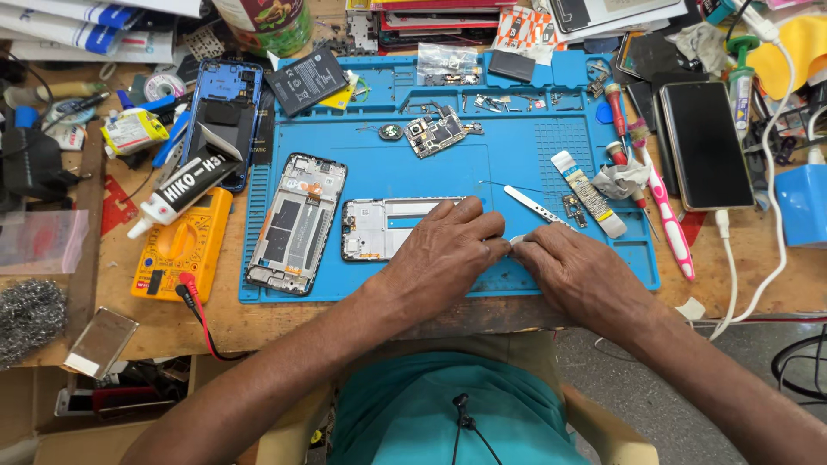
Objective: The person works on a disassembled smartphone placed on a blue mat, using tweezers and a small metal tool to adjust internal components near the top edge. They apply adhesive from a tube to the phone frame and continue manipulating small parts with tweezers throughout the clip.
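Head view: on the blue silicone repair mat [517, 284], right of the silver phone frame [388, 228], our left hand [444, 250] and right hand [573, 267] together pinched a small pale part [515, 240]; we judged it light, fragile, best gripped by its edges.

Wooden bench [362, 323] carries blue mat [517, 155], yellow multimeter [185, 245], dark phone [705, 145].

The head camera looks steeply down, close over the blue mat [517, 164] and workbench [129, 319].
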